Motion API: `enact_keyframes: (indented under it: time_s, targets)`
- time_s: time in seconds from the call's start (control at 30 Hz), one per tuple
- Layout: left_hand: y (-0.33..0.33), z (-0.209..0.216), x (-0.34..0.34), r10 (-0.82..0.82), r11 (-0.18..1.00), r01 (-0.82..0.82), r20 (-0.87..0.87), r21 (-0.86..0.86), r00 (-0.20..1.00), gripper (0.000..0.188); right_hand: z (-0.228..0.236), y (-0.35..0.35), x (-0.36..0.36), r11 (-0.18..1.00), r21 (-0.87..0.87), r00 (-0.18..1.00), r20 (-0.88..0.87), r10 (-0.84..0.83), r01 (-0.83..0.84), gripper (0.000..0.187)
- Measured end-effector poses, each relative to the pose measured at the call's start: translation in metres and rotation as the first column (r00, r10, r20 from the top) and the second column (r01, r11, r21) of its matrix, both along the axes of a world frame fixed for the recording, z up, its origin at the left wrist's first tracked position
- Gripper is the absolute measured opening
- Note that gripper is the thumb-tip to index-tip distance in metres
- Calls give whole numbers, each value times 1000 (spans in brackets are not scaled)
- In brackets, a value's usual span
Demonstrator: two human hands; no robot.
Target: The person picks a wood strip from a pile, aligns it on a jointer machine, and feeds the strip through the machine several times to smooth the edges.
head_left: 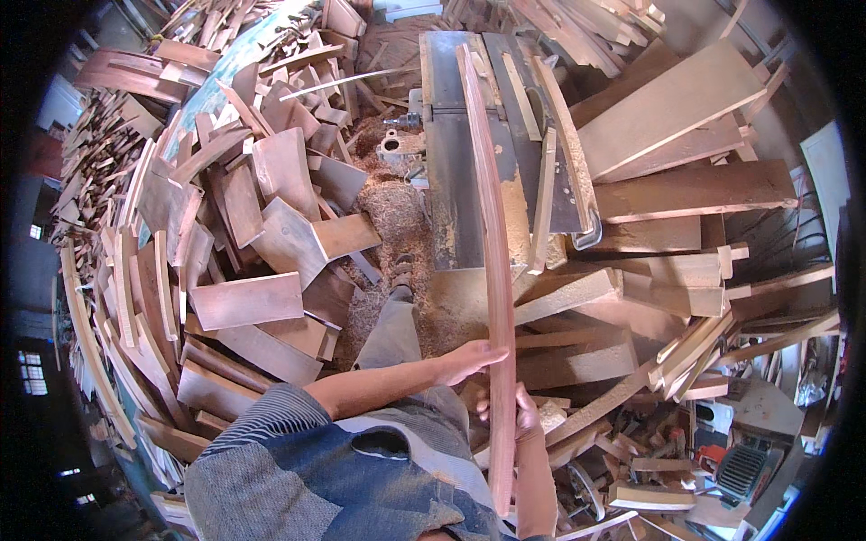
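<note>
A long reddish wooden strip [499,270] runs lengthwise through the middle of the view, its far end over the dark metal bed of a woodworking machine [456,180] and its near end beside my body. My left hand [471,361] grips the strip's left edge, thumb side on the wood and the other fingers partly hidden. Closer to me, my right hand [525,410] is closed around the strip from the right, with fingertips showing on its left side. Thin wooden offcuts [544,198] lie along the machine's right side, near a bent metal rail [588,236].
Curved wooden pieces [248,302] are heaped at the left. Wide boards [681,113] and more lumber [577,361] crowd the right. Wood shavings [388,216] cover the floor beside the machine, around my foot [402,269]. A dark ribbed motor-like unit [742,471] stands at the lower right.
</note>
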State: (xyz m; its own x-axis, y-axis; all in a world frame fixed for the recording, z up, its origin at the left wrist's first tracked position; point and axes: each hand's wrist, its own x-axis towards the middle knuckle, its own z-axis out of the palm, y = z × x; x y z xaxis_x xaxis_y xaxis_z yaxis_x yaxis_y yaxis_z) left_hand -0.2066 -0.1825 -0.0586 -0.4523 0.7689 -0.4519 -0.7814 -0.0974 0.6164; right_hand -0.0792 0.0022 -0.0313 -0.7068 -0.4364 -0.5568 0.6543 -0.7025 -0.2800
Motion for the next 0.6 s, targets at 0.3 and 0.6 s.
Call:
enact_keyframes:
  time_s: [0.3, 0.6]
  targets:
    - [-33, -36, -212, 529, 755, -591, -269, -285, 805, 55, 25, -7, 69, 918, 341, 960, 252, 120, -204, 49]
    - [-8, -1, -220, 531, 664, -586, -258, -465, 807, 63, -46, -30, 51, 807, 575, 984, -24, 176, -130, 59]
